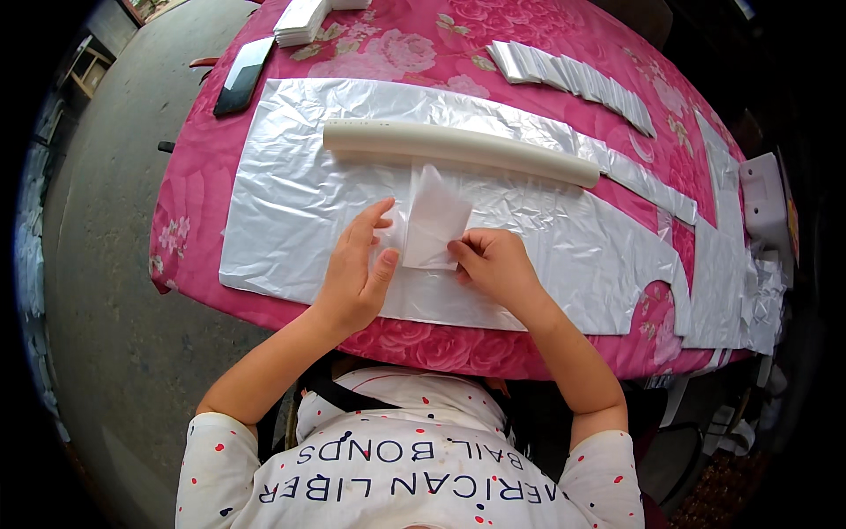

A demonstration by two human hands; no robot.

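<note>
A small folded piece of translucent white plastic [436,225] stands partly raised in front of me, its upper end coming to a point. My right hand [495,264] pinches its lower right edge between thumb and fingers. Just left of it, my left hand [352,269] is open, fingers stretched and thumb apart, holding nothing. Beneath both hands spreads a flat stack of shiny silvery-white plastic bags [291,203], with a cut-out and handle strips at the right end. A long cream-coloured tube [458,150] lies across the bags, just beyond the folded piece.
Pink floral cloth [198,194] covers the table. A dark phone [244,78] lies at the far left, near a pile of folded white packets [300,23]. More packets [573,79] fan out at the far right. Other plastic bags [718,282] and a white plastic holder [765,194] sit at the right edge.
</note>
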